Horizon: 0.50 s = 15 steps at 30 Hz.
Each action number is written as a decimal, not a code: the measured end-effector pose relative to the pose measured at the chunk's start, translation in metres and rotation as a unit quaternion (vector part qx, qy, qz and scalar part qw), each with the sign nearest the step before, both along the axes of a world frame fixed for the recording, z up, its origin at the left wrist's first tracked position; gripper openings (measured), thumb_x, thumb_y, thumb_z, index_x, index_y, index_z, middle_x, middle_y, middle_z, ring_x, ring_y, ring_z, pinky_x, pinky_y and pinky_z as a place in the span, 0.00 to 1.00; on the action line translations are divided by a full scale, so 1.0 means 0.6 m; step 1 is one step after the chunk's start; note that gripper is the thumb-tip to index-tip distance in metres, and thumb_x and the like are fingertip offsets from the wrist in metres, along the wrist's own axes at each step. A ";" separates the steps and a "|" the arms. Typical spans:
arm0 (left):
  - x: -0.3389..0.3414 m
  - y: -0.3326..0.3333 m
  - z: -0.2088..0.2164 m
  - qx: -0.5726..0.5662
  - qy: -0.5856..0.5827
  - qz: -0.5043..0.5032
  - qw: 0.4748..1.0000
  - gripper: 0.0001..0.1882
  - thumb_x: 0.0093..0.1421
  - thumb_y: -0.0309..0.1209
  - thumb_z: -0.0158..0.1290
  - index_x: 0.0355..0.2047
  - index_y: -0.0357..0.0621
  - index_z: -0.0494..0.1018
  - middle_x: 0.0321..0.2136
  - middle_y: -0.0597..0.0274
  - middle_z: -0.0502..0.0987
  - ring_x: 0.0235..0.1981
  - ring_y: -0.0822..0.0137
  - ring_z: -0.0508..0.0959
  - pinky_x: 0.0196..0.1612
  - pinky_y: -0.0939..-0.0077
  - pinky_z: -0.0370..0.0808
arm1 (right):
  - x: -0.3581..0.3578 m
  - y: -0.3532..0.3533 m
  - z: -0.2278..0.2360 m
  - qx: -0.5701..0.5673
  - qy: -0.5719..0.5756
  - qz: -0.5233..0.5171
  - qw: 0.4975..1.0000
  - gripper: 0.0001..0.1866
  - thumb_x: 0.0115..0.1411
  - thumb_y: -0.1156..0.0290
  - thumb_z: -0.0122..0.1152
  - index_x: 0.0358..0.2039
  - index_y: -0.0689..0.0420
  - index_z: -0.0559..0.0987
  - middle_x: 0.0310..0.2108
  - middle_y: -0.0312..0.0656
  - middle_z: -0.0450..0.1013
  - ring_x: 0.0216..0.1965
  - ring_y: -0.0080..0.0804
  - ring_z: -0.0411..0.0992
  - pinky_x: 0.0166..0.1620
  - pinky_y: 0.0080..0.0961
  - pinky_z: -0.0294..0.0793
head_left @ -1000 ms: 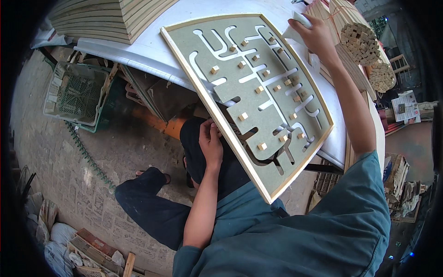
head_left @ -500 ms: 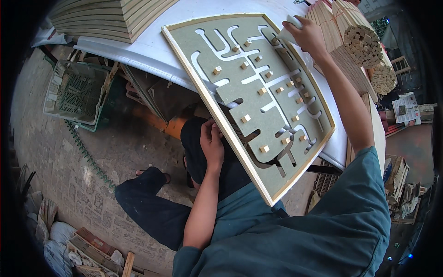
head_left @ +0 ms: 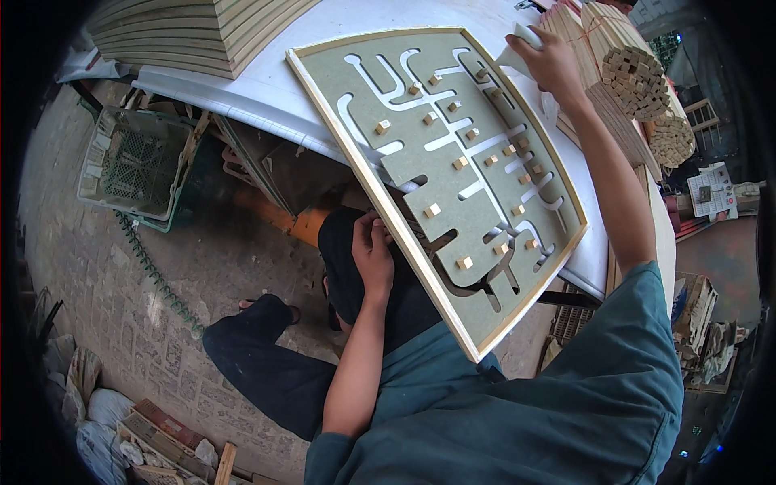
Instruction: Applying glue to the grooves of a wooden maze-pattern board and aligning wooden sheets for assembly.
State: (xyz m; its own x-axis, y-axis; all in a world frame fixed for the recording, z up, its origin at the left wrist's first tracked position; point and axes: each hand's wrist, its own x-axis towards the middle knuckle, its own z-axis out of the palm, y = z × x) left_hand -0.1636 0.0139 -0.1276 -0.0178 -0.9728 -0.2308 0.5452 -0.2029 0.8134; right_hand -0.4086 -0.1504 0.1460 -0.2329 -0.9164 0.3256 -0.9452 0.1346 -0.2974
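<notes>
A person at a white table (head_left: 263, 61) works on a slotted grey-green panel (head_left: 440, 178), tilted at center frame and overhanging the table's near edge. The work looks well along: a pale wooden frame (head_left: 338, 133) borders the panel, the slots are cut, and small wooden blocks (head_left: 461, 162) stand across its face, though whether they are fixed or loose cannot be told. What remains is harder to judge; with both hands at the piece, it does not appear finished. At upper right, the right hand (head_left: 556, 66) is closed around a pale white item (head_left: 527, 39) of unclear kind beside the frame's far edge. The left hand (head_left: 374, 255), at center, curls at the near-left edge, its fingertips partly hidden, its grip impossible to confirm. Bundled wooden sticks (head_left: 634, 73) lie at upper right, stacked strips (head_left: 162, 34) at upper left.
</notes>
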 end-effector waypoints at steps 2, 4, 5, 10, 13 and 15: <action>-0.003 0.000 -0.001 -0.003 0.001 -0.002 1.000 0.11 0.68 0.31 0.43 0.44 0.36 0.68 0.35 0.63 0.74 0.32 0.78 0.74 0.36 0.84 0.72 | -0.012 0.007 0.009 -0.004 0.006 -0.006 1.000 0.24 0.58 0.51 0.60 0.46 0.58 0.78 0.17 0.37 0.71 0.13 0.20 0.66 0.15 0.22 0.65; -0.004 0.000 -0.003 -0.005 0.000 -0.002 1.000 0.11 0.68 0.31 0.43 0.44 0.37 0.68 0.34 0.63 0.74 0.32 0.78 0.74 0.36 0.84 0.72 | -0.021 0.014 0.017 -0.008 0.010 -0.012 1.000 0.24 0.58 0.51 0.60 0.46 0.57 0.79 0.16 0.36 0.71 0.13 0.19 0.66 0.15 0.22 0.64; -0.003 0.000 -0.005 -0.008 -0.002 -0.003 1.000 0.11 0.68 0.31 0.43 0.44 0.37 0.68 0.34 0.63 0.74 0.32 0.79 0.74 0.36 0.84 0.72 | -0.024 0.021 0.019 -0.002 -0.008 -0.012 1.000 0.24 0.58 0.51 0.60 0.46 0.57 0.79 0.17 0.36 0.71 0.13 0.19 0.66 0.15 0.21 0.64; -0.002 0.001 -0.004 -0.005 -0.001 -0.003 1.000 0.11 0.67 0.31 0.43 0.44 0.36 0.68 0.34 0.63 0.74 0.32 0.79 0.73 0.36 0.84 0.72 | -0.008 0.052 0.032 0.027 -0.068 -0.017 0.997 0.25 0.56 0.50 0.61 0.45 0.57 0.79 0.20 0.40 0.74 0.15 0.22 0.70 0.16 0.22 0.68; -0.003 0.002 -0.001 -0.007 -0.003 0.003 1.000 0.12 0.67 0.32 0.43 0.44 0.36 0.68 0.35 0.63 0.74 0.33 0.78 0.74 0.37 0.84 0.72 | -0.018 0.053 0.014 0.027 -0.059 -0.026 0.998 0.24 0.56 0.51 0.61 0.44 0.58 0.79 0.19 0.39 0.72 0.14 0.22 0.68 0.15 0.22 0.66; -0.008 0.001 0.000 -0.011 0.005 0.003 1.000 0.12 0.67 0.32 0.43 0.44 0.35 0.68 0.36 0.62 0.74 0.35 0.77 0.74 0.39 0.83 0.73 | -0.049 0.041 -0.008 0.019 -0.018 0.007 1.000 0.24 0.56 0.52 0.61 0.43 0.59 0.79 0.18 0.39 0.72 0.12 0.22 0.68 0.15 0.22 0.66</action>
